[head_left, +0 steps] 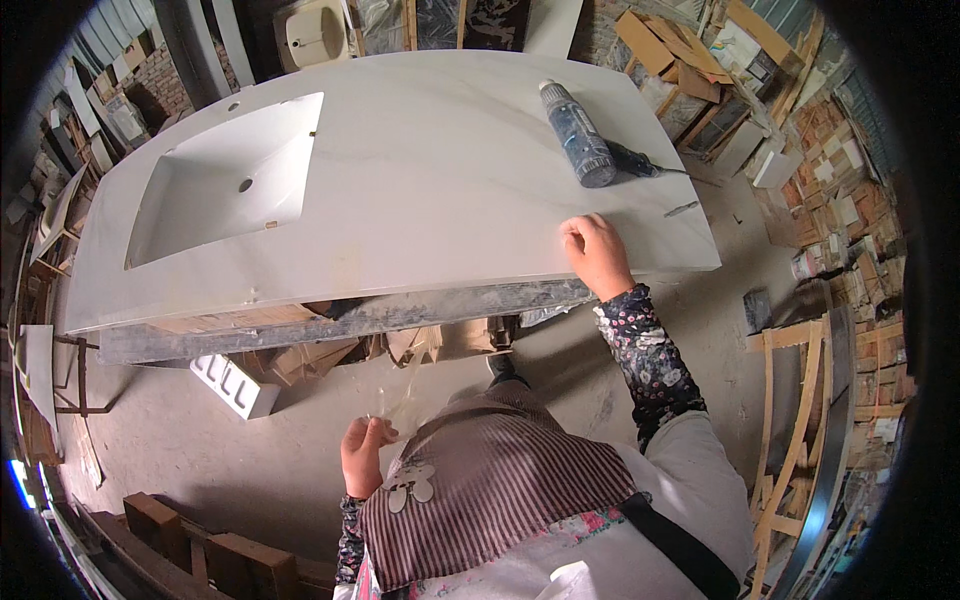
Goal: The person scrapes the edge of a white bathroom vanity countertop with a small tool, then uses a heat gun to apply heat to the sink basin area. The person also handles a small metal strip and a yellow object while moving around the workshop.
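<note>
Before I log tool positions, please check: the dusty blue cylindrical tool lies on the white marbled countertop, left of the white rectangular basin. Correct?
Not left: the head view shows the blue tool on the countertop, right of the basin.

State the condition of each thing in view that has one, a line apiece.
Counter: flat, face up
Sink: set into the counter, hollow upward
Drain hole: uncovered
Power tool: lying on the counter; on or off unclear
Left hand: fingers curled, by a clear strip; grip unclear
Right hand: fingers curled, at the counter's near edge
Apron: worn
</note>
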A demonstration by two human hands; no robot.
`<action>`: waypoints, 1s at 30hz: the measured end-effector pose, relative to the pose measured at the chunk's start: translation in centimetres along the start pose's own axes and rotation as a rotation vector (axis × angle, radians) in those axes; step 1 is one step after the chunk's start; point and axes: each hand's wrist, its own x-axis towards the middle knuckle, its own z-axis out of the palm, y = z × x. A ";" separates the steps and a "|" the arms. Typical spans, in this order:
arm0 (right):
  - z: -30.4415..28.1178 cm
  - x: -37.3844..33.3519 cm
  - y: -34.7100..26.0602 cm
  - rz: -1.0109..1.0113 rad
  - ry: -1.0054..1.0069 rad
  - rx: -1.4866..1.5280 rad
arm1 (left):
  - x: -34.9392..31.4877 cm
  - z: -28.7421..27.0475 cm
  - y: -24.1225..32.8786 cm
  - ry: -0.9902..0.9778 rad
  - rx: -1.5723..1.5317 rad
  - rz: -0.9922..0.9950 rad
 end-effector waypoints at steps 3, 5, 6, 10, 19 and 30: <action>0.2 0.1 -0.2 -0.045 0.014 -0.018 | 0.0 -0.1 -0.3 0.015 -0.033 -0.017; 0.1 0.1 -0.3 -0.066 0.014 -0.032 | 0.1 -0.1 -0.4 0.013 -0.040 -0.042; 0.1 0.1 -0.3 -0.066 0.010 -0.038 | 0.1 -0.1 -0.5 0.020 -0.037 -0.062; 0.4 0.0 -0.5 -0.051 0.015 -0.032 | 0.3 0.0 -0.8 -0.012 -0.032 -0.049; 0.8 0.1 -0.2 0.014 0.010 0.022 | 0.5 0.6 -0.5 -0.008 0.003 -0.072; -0.4 -0.6 -0.4 0.108 0.004 0.214 | 0.6 0.6 -0.4 0.016 0.010 -0.104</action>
